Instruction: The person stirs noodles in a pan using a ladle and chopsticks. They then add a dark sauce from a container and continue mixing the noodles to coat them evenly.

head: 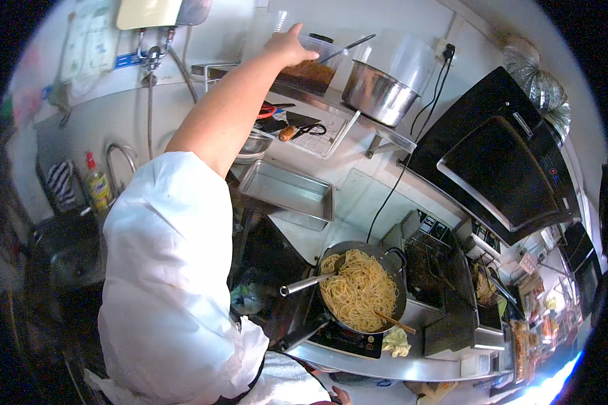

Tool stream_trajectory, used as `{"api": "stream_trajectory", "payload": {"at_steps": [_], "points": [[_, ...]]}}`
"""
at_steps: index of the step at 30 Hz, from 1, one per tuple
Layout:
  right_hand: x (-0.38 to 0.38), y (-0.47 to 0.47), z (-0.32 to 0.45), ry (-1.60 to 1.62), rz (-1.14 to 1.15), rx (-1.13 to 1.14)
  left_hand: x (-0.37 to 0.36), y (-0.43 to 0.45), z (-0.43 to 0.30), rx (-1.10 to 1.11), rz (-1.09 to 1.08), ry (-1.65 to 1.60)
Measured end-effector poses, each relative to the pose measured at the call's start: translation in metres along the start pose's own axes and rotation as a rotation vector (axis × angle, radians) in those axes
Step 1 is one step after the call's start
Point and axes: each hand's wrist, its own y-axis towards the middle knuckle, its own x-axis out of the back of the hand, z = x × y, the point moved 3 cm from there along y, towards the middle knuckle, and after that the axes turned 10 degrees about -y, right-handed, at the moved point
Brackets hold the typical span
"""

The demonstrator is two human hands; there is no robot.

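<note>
My left hand (290, 48) reaches up to a wall shelf, thumb and one finger spread apart, its other fingers hidden. It is at the rim of a clear plastic container (304, 76) of brown food; I cannot tell whether they touch. A dark-handled utensil (357, 42) leans out of that container. Only part of my right hand (341, 395) shows at the bottom edge; its grip is hidden. Before me, a wok (403, 288) of cooked noodles (359, 288) sits on an induction cooker (352, 341). A metal-handled utensil (304, 284) and a wooden stick (396, 322) rest in the noodles.
A steel pot (380, 93) stands on the shelf (392, 136), above a wire rack (329, 134) with scissors (311, 130). Below is a metal tray (289, 192). A black range hood (496, 162) juts out at right. A dish soap bottle (98, 187) stands by the faucet (121, 152).
</note>
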Motion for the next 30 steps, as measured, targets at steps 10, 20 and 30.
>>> {"api": "stream_trajectory", "payload": {"at_steps": [10,20,30], "points": [[0.001,-0.051,0.107,-0.423,-0.842,0.453,0.041,0.008,0.031,-0.104,-0.117,-0.183],[0.03,-0.021,0.272,-0.364,-0.75,1.114,0.171,-0.096,0.05,-0.189,0.027,-0.444],[0.007,-0.033,0.336,0.085,0.01,1.226,0.148,-0.299,-0.014,-0.263,0.175,-0.423]]}}
